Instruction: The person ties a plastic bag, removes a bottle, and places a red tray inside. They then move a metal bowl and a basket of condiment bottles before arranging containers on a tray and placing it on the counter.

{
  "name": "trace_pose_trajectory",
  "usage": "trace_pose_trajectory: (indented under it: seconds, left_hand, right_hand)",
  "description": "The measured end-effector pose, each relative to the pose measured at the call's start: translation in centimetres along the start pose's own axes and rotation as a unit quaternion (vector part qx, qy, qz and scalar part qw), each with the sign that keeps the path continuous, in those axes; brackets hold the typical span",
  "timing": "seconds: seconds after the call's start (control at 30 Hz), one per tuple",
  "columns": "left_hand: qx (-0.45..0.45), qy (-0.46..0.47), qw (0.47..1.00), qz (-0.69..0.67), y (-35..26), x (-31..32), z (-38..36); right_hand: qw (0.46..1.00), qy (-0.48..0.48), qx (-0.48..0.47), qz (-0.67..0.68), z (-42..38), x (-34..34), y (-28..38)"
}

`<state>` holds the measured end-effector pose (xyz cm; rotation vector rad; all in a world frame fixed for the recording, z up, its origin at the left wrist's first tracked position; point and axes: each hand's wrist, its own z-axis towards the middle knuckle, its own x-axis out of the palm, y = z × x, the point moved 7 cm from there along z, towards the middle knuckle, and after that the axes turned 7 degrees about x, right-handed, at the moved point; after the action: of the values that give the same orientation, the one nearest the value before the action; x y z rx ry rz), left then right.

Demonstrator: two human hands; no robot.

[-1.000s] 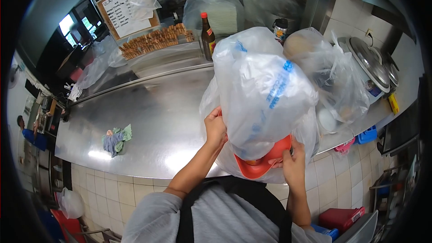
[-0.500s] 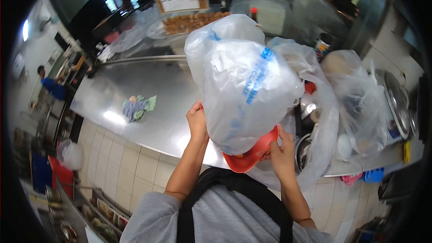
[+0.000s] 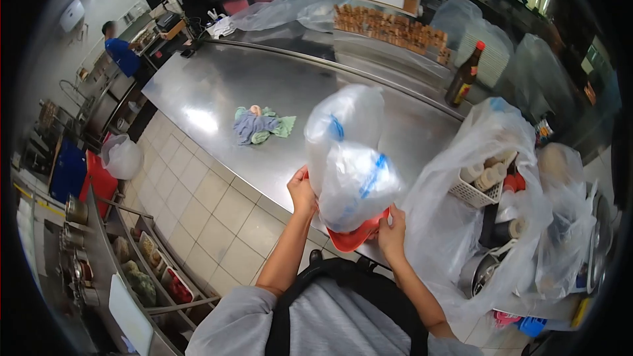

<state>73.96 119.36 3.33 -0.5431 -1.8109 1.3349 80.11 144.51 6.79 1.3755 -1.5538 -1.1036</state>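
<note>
A puffed-up translucent plastic bag with blue print (image 3: 359,181) stands over a red tray-like piece (image 3: 353,238) at the counter's front edge. My left hand (image 3: 302,191) is closed at the left side of the bag, on the red piece's edge. On the other side, my right hand (image 3: 391,229) pinches the red piece's right edge. The bag hides most of the red piece and whatever it holds. Crumpled blue-grey and green cloths (image 3: 260,125) lie on the steel counter (image 3: 198,79) to the left.
Large clear plastic (image 3: 435,224) covers a white basket (image 3: 478,188), containers and a metal pot (image 3: 476,273) on the right. A red-capped bottle (image 3: 465,76) stands at the back. A person in blue (image 3: 122,53) is far left. Shelves with food trays (image 3: 175,287) stand lower left.
The view has turned to the right and shows more counter. The bag looks smaller and lower, with less of it blocking the view. Both hands keep hold of the red piece.
</note>
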Motion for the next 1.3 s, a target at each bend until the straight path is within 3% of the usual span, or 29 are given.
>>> trace_pose_trajectory:
  seconds: [0.07, 0.13, 0.17, 0.2, 0.27, 0.3, 0.37, 0.4, 0.43, 0.47, 0.53, 0.57, 0.63, 0.7, 0.77, 0.83, 1.0, 1.07, 1.17, 1.3]
  left_hand:
    - [-0.014, -0.01, 1.0, -0.008, 0.5, -0.6, 1.6]
    - [-0.01, 0.0, 1.0, 0.0, 0.7, -1.0, 3.1]
    - [0.007, 0.017, 1.0, 0.001, 0.9, -1.1, 4.1]
    - [0.004, 0.028, 0.999, 0.024, 1.0, -0.9, 5.0]
    - [0.026, 0.031, 0.998, 0.039, 1.6, -0.6, 7.1]
    - [0.016, 0.065, 0.998, 0.022, 1.9, 0.3, 7.9]
    - [0.007, 0.099, 0.995, 0.007, 2.0, 1.2, 9.5]
    - [-0.015, 0.171, 0.985, 0.003, 2.3, 2.1, 10.0]
    - [-0.035, 0.243, 0.969, -0.001, 2.4, 2.7, 10.3]
    - [-0.034, 0.243, 0.969, -0.002, 2.0, 2.0, 10.7]
    - [0.186, 0.33, 0.917, 0.129, -2.2, 1.5, 8.9]
    - [0.139, 0.362, 0.903, 0.187, -2.9, -0.4, 7.8]
    - [0.1, 0.367, 0.9, 0.213, -3.3, -5.1, 6.7]
    - [-0.038, 0.367, 0.924, 0.101, -1.6, -10.9, 6.3]
    - [-0.109, 0.297, 0.943, 0.098, -1.3, -17.8, 6.0]
    - [-0.236, 0.197, 0.951, 0.034, -2.2, -23.7, 5.1]
    - [-0.237, 0.06, 0.966, 0.081, -3.4, -36.7, 5.7]
    - [-0.244, -0.047, 0.965, 0.085, -3.5, -41.5, 6.0]
    - [-0.274, -0.109, 0.938, 0.18, -1.2, -48.1, 7.2]
    - [-0.333, -0.114, 0.91, 0.219, 0.9, -56.2, 6.9]
  right_hand:
    - [1.0, -0.005, -0.003, -0.019, 0.8, 1.7, -1.2]
    - [0.981, -0.05, -0.105, -0.155, 1.5, 1.9, -1.9]
    - [0.908, -0.076, -0.291, -0.293, 1.9, 2.4, -1.7]
    - [0.908, -0.07, -0.288, -0.297, 2.6, 1.9, -1.5]
    - [0.859, 0.05, -0.252, -0.443, 4.0, 3.2, -1.9]
    - [0.858, 0.053, -0.251, -0.444, 5.9, 1.8, -4.5]
    - [0.95, 0.051, -0.103, -0.29, 11.1, -1.2, -13.6]
    - [0.95, 0.052, -0.102, -0.29, 10.4, 0.4, -11.5]
    - [0.986, 0.016, 0.025, -0.163, 9.6, 1.4, -7.8]
    - [0.988, -0.021, 0.15, -0.031, 9.1, 2.5, -6.0]
    - [0.994, -0.033, 0.108, 0.011, 11.4, 3.1, -5.7]
    - [0.995, -0.044, 0.064, 0.055, 12.7, 3.0, -5.4]
    - [0.997, -0.034, 0.068, 0.025, 14.7, 4.6, -2.6]
    - [0.997, -0.023, 0.072, -0.004, 17.7, 5.9, -0.9]
    - [0.995, -0.057, 0.062, -0.06, 22.1, 5.9, -1.0]
    - [0.995, -0.061, 0.057, -0.063, 24.9, 7.6, 0.3]
    - [0.994, -0.039, 0.05, -0.086, 31.7, 13.3, 4.1]
    - [0.993, -0.047, 0.042, -0.097, 34.8, 15.9, 4.7]
    - [0.995, -0.019, 0.046, -0.088, 38.1, 21.9, 6.2]
    - [0.997, -0.021, 0.026, -0.069, 41.7, 30.9, 6.2]
